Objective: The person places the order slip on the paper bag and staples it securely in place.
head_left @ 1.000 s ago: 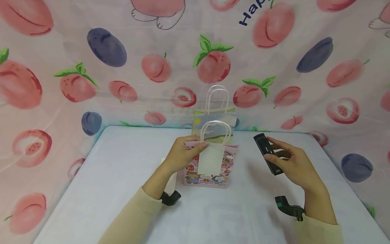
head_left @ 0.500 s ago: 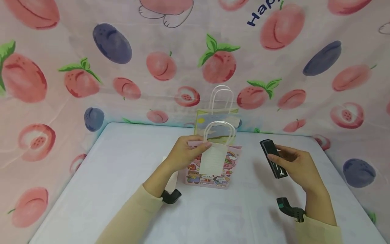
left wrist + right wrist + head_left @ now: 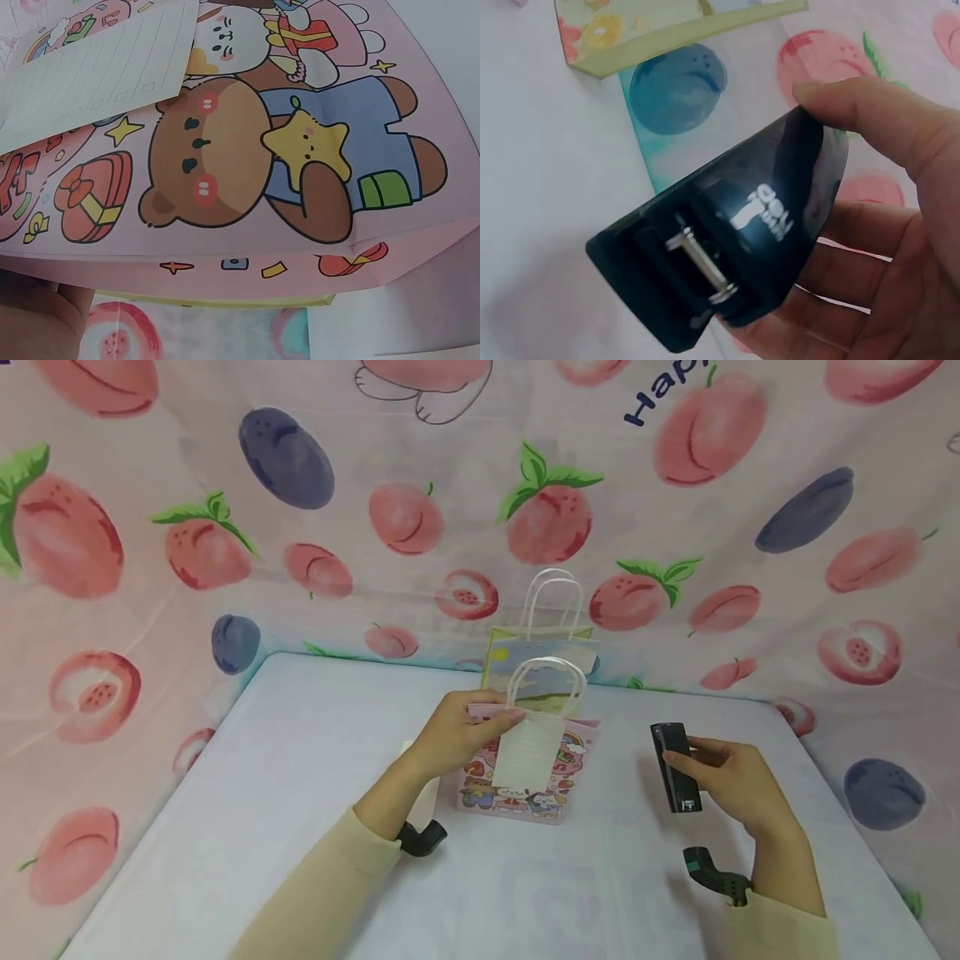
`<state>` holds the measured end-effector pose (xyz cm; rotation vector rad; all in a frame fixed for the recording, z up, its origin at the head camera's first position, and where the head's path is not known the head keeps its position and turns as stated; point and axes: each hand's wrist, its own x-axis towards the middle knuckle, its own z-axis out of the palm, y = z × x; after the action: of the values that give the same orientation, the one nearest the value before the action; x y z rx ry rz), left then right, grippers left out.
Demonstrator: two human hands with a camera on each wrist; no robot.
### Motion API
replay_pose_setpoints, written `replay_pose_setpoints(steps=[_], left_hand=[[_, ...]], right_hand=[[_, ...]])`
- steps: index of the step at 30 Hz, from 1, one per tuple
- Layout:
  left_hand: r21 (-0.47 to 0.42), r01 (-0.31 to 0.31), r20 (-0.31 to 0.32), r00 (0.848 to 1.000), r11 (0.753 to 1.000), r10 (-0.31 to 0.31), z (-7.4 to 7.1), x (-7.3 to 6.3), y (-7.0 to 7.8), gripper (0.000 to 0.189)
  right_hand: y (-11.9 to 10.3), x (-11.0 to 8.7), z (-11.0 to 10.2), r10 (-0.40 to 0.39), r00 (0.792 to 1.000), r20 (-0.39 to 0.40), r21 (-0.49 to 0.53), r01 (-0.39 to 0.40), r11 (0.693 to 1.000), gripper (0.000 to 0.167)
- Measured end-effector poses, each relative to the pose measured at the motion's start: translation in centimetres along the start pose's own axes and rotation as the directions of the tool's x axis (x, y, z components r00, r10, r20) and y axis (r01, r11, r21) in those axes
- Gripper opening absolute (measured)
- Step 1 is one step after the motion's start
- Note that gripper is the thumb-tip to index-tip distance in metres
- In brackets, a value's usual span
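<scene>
A pink paper bag (image 3: 577,760) with cartoon animals and white twisted handles (image 3: 547,664) stands mid-table in the head view. My left hand (image 3: 457,739) pinches its top edge, thumb in front, together with a lined white paper card (image 3: 528,752) lying flat against the bag's front. In the left wrist view the card (image 3: 112,75) overlaps the printed bear side of the bag (image 3: 405,232). Off to the right, my right hand (image 3: 750,785) grips a black stapler (image 3: 678,768) above the table, apart from the bag. Its metal part shows in the right wrist view.
Behind the pink bag stands a second paper bag (image 3: 506,668), yellow-edged with a landscape print. A pale card (image 3: 426,802) lies on the white table (image 3: 300,760), partly under my left forearm. A fruit-printed cloth (image 3: 405,568) hangs along the back.
My right hand has turned the stapler more upright and moved it slightly right and down. My left hand keeps its hold on the bag and card. The head view has shifted a little.
</scene>
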<state>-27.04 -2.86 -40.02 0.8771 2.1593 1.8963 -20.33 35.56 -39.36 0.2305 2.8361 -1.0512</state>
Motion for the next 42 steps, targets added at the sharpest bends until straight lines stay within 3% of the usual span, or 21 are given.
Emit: replay_pose_setpoints(steps=[8,15,21,42], left_hand=[[-0.007,-0.007,0.004,1.0,1.0,0.007,0.0,0.1,-0.2,0.016],[0.01,-0.003,0.0,1.0,1.0,0.003,-0.1,0.1,-0.2,0.014],[-0.026,0.018,0.019,1.0,1.0,-0.018,-0.1,0.0,-0.2,0.016],[-0.012,-0.008,0.014,1.0,1.0,0.008,-0.3,-0.1,-0.2,0.017]], right_hand=[[1.7,0.4,0.8,0.015,1.0,0.024,-0.04,-0.014,0.999,0.082],[2.4,0.8,1.2,0.096,0.993,0.063,-0.061,-0.092,0.994,0.083],[2.6,1.1,1.5,0.139,0.987,0.076,-0.112,-0.13,0.985,0.084],[2.1,1.5,2.8,0.137,0.988,0.068,-0.232,-0.117,0.966,0.076]])
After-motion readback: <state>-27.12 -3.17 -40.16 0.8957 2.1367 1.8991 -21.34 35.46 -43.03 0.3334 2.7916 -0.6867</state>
